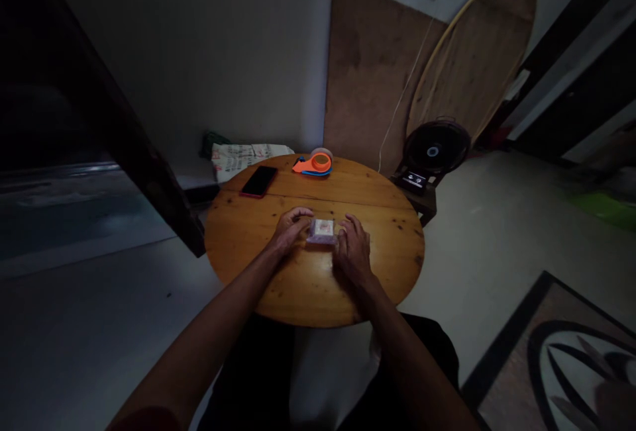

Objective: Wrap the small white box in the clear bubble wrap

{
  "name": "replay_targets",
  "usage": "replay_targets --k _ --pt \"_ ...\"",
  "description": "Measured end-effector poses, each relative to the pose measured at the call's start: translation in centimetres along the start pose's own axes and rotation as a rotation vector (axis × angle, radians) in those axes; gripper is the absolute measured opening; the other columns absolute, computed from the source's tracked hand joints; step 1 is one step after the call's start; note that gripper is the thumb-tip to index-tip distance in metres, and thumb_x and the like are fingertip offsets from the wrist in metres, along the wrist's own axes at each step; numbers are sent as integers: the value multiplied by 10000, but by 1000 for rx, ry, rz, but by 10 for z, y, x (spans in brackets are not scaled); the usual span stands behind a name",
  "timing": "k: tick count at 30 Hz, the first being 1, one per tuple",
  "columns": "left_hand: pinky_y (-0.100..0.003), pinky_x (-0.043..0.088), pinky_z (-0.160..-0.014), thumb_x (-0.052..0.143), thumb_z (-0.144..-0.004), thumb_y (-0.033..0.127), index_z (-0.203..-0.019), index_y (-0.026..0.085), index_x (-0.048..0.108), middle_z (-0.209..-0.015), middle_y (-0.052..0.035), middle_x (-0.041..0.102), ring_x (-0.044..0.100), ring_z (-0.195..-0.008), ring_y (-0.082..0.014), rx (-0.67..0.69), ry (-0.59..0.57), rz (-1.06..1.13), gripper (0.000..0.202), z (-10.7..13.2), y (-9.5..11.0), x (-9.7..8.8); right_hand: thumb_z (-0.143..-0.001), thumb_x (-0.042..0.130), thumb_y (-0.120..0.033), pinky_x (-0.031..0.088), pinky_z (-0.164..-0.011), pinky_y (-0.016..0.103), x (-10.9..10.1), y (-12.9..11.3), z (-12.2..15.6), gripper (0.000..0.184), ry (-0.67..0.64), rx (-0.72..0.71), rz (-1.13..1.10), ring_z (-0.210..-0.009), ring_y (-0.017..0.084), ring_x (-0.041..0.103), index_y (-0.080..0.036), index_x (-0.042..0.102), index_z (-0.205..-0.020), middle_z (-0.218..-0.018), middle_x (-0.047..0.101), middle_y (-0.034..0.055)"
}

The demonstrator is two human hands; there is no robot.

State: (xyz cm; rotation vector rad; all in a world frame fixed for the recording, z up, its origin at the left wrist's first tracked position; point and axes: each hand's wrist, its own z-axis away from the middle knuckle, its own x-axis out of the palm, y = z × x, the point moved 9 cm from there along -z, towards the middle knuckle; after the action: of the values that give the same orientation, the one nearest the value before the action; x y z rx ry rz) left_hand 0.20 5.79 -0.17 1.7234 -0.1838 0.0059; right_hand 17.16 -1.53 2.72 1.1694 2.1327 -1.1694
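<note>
Round wooden surface (pixel 392 239), takes up the middle. Dark fan (pixel 433 151) off its far right edge, apart from the surface. Both hands (pixel 291 227) (pixel 354 249) over the surface's middle, left hand on the left, right hand on the right, fingers half curled and facing each other. Phone (pixel 259 181) lying at the far left, screen dark. Tape dispenser (pixel 313 167), orange and blue, at the far edge, right of the phone; neither is touched. Smallest: wrapped packet (pixel 322 231), mid-surface, directly between the hands (white top with a red mark, purplish film around it). Long axis looks left to right, only slightly longer that way, so each hand faces one short end. Left thumb seems to touch the left end, right fingers sit at the right end; neither hand clearly nearer. Firm pinch or loose contact: cannot tell for either (too small, dim).
</note>
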Motion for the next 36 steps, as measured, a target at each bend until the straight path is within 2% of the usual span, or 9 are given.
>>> replay_targets --k 7,14,20,30,36 --pt "-276 476 -761 662 -628 289 -792 183 668 -1078 -50 650 606 -895 -175 -19 10 3 195 -1 -5 -2 -944 302 -231 337 -969 397 1 7 1 313 32 27 -22 -1230 228 441 -181 573 -1094 -1341 487 120" --pt "-281 468 -770 656 -629 319 -777 186 657 -1035 -52 654 599 -890 -176 -4 21 -23 199 -3 -5 -5 -932 328 -229 356 -935 387 0 10 0 258 40 51 -26 -1194 230 470 -178 577 -980 -1281 526 126" --pt "-262 459 -683 673 -625 368 -789 188 644 -931 -40 660 587 -774 -155 -40 12 -10 245 -3 -10 -3 -933 330 -219 353 -915 368 1 10 -1 244 25 58 -12 -1167 222 488 -183 571 -926 -1230 552 108" --pt "-265 459 -696 680 -620 354 -776 192 640 -872 -31 667 593 -773 -158 -55 -3 22 229 -1 -8 0 -961 301 -263 356 -836 335 1 9 -2 278 27 30 -15 -977 204 547 -189 566 -921 -1063 614 82" --pt "-275 469 -711 701 -604 386 -767 187 645 -861 -34 666 602 -787 -167 -54 9 0 263 -1 -6 -1 -960 318 -276 356 -843 333 1 9 -2 279 29 25 -14 -993 201 547 -190 580 -918 -1058 621 78"
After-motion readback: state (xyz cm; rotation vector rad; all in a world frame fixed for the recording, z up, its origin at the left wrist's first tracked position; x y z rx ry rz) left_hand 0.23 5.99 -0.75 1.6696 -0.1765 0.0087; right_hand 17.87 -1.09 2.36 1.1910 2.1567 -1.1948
